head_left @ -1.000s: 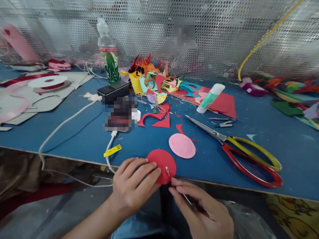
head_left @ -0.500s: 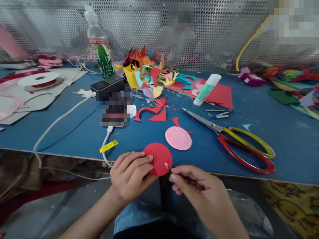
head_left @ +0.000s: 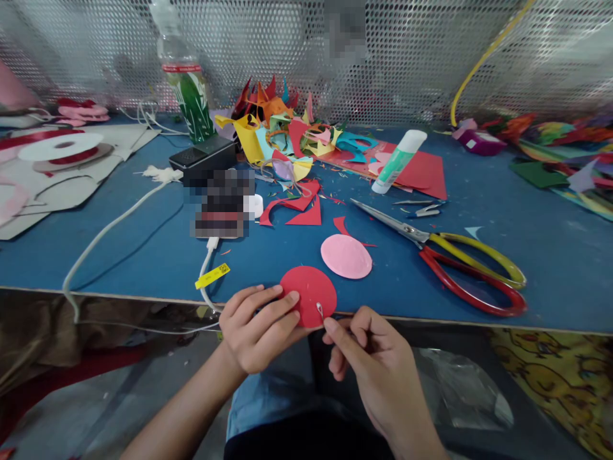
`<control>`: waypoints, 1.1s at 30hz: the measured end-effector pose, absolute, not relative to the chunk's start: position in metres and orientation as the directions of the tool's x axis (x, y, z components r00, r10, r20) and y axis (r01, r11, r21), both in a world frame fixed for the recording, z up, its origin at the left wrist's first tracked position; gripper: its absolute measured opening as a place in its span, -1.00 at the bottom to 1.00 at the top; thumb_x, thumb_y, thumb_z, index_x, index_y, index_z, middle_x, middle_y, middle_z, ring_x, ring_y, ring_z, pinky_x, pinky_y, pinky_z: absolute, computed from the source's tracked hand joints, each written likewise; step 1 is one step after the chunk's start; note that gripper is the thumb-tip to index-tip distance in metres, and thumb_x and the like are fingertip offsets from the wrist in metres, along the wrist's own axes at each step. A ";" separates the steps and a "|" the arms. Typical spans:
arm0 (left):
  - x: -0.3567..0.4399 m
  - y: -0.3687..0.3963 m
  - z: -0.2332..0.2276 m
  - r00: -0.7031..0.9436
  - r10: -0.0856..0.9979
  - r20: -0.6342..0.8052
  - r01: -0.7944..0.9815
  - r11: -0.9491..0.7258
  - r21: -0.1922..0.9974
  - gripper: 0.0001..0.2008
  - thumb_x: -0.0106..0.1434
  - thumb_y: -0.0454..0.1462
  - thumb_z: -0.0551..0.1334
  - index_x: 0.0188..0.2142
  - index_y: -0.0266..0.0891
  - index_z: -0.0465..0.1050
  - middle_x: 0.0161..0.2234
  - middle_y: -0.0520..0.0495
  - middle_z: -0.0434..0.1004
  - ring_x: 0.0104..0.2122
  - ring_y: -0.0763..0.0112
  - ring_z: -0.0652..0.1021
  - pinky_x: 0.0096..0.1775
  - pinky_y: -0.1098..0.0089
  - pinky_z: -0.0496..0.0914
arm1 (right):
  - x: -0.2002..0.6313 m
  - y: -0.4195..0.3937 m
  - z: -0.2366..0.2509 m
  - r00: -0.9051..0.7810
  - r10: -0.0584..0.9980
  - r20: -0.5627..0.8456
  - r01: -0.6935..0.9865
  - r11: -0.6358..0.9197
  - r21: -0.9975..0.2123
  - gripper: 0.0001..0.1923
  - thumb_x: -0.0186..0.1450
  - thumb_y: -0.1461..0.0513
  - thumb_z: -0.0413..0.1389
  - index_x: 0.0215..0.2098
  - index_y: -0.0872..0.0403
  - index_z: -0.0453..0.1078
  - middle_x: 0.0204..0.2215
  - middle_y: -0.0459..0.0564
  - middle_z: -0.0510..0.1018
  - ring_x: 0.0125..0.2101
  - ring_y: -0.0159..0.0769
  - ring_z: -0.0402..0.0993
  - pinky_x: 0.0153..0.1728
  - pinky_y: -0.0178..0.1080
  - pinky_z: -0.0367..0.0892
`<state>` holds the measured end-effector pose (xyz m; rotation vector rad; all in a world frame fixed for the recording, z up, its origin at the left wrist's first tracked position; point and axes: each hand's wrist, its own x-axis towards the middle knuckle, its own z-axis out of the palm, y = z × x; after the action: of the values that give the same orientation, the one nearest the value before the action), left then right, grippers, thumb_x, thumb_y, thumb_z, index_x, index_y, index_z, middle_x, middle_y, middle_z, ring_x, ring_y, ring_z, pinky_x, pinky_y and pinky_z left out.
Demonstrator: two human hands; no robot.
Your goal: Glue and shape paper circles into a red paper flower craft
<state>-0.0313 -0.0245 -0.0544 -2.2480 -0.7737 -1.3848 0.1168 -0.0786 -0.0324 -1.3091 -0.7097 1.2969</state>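
A red paper circle is held at the table's front edge by my left hand, with fingers lying over its left side and the thumb hidden beneath. My right hand pinches close to the circle's lower right rim. From its fingertips runs a thin strand ending in a small white teardrop-shaped loop, which lies over the red paper; its material is too small to tell. Just beyond the red circle, a pink paper oval rests flat on the blue table.
Scissors with yellow and red handles lie to the right. Behind are a glue stick, red paper scraps and a heap of coloured offcuts. A white cable, a bottle and a ribbon spool occupy the left.
The red circle and both hands sit slightly higher and further right in view. My right hand has turned more upright, its fingertips still at the loop's lower end. The camera view has shifted a little.
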 end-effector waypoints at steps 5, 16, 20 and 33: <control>-0.033 -0.025 -0.054 0.363 0.262 0.894 0.630 -0.776 -0.028 -0.82 0.00 -0.21 0.38 -0.51 -0.23 0.43 -0.47 0.01 0.62 -0.43 0.35 0.59 -0.33 0.35 0.42 | 0.127 -0.085 -0.039 0.177 0.957 -0.229 -0.149 -0.204 -0.968 -0.59 0.11 0.17 0.20 -0.61 0.06 0.01 -0.63 -0.18 0.44 -0.75 -0.55 0.30 -0.73 -0.48 0.25; -0.045 -0.030 -0.062 0.453 0.312 0.835 0.598 -0.801 -0.026 -0.88 0.11 -0.36 0.29 -0.31 -0.25 0.48 -0.28 -0.01 0.62 -0.21 0.35 0.57 -0.17 0.34 0.40 | 0.166 -0.058 -0.010 -0.327 0.760 0.562 0.821 0.523 -0.229 -0.76 0.27 0.37 -0.04 -0.14 0.13 0.39 -0.26 0.07 0.56 -0.25 -0.23 0.51 -0.23 -0.21 0.45; -0.043 -0.031 -0.060 0.426 0.321 0.846 0.607 -0.794 -0.004 -0.91 0.11 -0.36 0.29 -0.34 -0.26 0.49 -0.31 -0.02 0.62 -0.24 0.36 0.58 -0.17 0.36 0.40 | 0.159 -0.047 -0.017 -0.478 0.664 0.575 0.748 0.651 -0.130 -0.72 0.27 0.42 -0.08 -0.12 0.20 0.38 -0.23 0.12 0.56 -0.21 -0.24 0.48 -0.21 -0.21 0.44; -0.040 -0.031 -0.053 0.421 0.351 0.837 0.624 -0.781 0.014 -0.96 0.14 -0.32 0.27 -0.38 -0.25 0.49 -0.35 0.00 0.63 -0.30 0.39 0.60 -0.24 0.39 0.44 | 0.157 -0.046 0.013 -0.827 0.425 0.367 0.537 0.791 0.293 -0.58 0.22 0.48 -0.23 -0.22 0.28 0.45 -0.28 0.25 0.59 -0.32 -0.14 0.55 -0.37 -0.23 0.48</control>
<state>-0.0402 -0.0311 -0.0527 -2.3798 -0.8441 -1.2940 0.1567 -0.0462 0.0127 -0.7419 -2.6998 -0.5651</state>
